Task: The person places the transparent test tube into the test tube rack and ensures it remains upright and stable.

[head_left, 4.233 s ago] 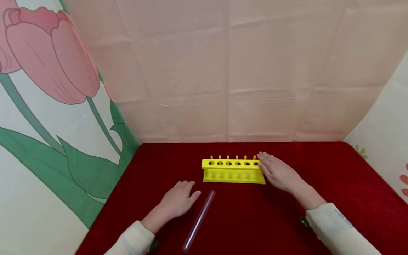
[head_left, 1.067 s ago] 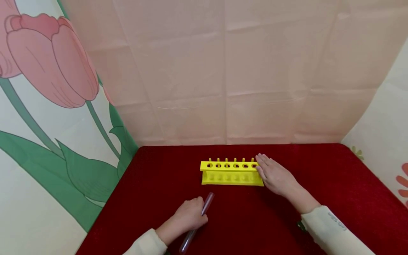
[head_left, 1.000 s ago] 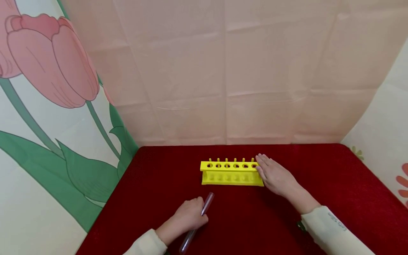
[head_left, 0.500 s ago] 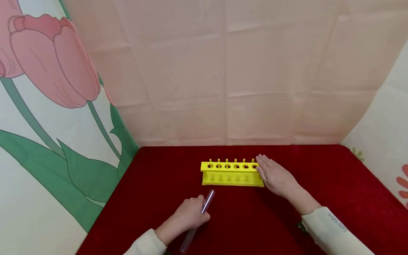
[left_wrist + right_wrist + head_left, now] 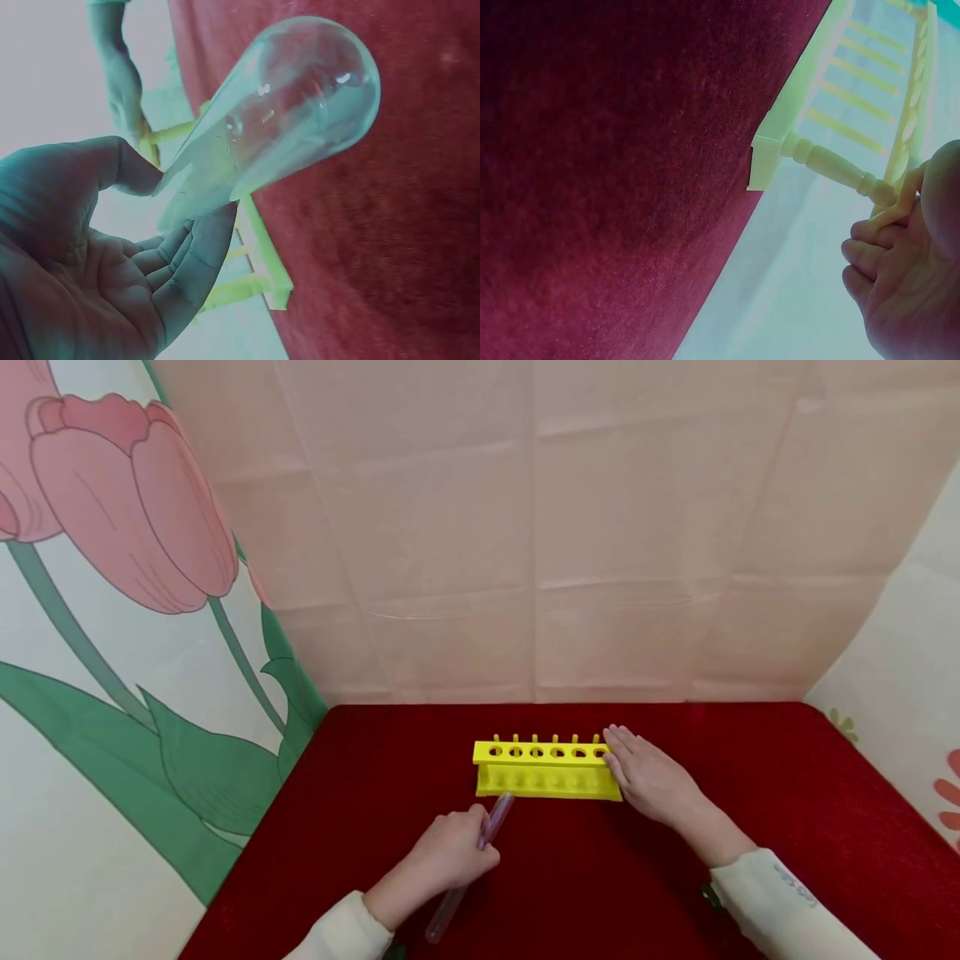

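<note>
Test tube [image 5: 497,819] shifted rackward, pinched in left hand [image 5: 453,850]; long axis slanted, clear rounded end toward that wrist. Right hand [image 5: 651,778] grips yellow six-hole rack [image 5: 547,782].

Left grip [image 5: 453,850] holding translucent tube [image 5: 497,821], right grip [image 5: 651,775] on yellow six-hole rack [image 5: 547,778], red tabletop [image 5: 577,893] beneath

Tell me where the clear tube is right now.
In the head view, the clear tube is in the left hand, its far end near the left part of the yellow rack's front edge.
</note>
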Demonstrator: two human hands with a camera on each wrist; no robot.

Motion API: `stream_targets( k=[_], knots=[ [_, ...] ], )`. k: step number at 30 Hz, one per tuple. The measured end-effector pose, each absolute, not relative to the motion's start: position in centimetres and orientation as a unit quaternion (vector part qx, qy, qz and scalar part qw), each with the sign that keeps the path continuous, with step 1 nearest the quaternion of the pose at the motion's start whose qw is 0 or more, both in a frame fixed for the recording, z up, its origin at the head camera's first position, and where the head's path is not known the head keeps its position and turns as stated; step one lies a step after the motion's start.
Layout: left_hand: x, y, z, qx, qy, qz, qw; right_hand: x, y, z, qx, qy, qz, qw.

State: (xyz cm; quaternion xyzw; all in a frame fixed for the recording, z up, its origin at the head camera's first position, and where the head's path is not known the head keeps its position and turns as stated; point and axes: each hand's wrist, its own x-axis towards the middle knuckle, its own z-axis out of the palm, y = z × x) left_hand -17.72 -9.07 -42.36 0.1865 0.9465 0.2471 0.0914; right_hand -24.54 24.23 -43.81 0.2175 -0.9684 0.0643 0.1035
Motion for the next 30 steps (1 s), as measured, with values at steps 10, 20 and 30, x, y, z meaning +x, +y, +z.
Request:
stream_targets(
  k=[10, 20, 30],
  knots=[
    [-17.9, -8.2, -41.1, 0.198, 0.941, 0.260, 0.086, -24.5, 24.2, -43.8, 0.220, -0.967, 0.068, 0.111],
    [-18.2, -7.6, -40.1, 0.191, 0.940, 0.263, 0.104, -24.5, 24.2, -43.8, 0.219, -0.967, 0.068, 0.107],
    [-18.3, -7.2, -39.3, 0.206, 0.934, 0.275, 0.094, -24.5, 24.2, -43.7, 0.215, -0.969, 0.066, 0.100]
  ],
)
